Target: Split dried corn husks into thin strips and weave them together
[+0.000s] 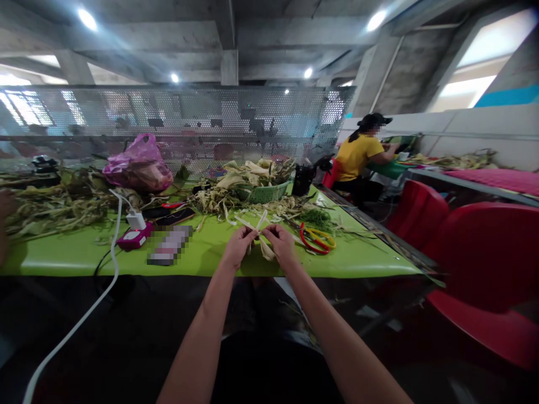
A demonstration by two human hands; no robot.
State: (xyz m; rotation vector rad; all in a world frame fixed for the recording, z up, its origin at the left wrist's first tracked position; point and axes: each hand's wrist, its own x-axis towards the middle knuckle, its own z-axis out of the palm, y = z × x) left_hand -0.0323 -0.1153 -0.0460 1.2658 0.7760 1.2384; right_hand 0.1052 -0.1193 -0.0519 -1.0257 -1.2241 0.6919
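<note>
My left hand point(240, 244) and my right hand point(280, 242) meet over the near edge of the green table point(76, 255). Both are closed in a pinch on pale dried husk strips point(257, 223), which stick up and cross between my fingers. More strip ends hang down below my right hand. Red and yellow scissors point(316, 238) lie on the table just right of my right hand.
A green basket point(263, 193) heaped with husks stands behind my hands. A pink plastic bag point(138, 164), dried stalks, phones and a white cable point(113, 247) lie left. Red chairs point(484, 264) stand right. A person in a yellow shirt point(360, 157) sits beyond.
</note>
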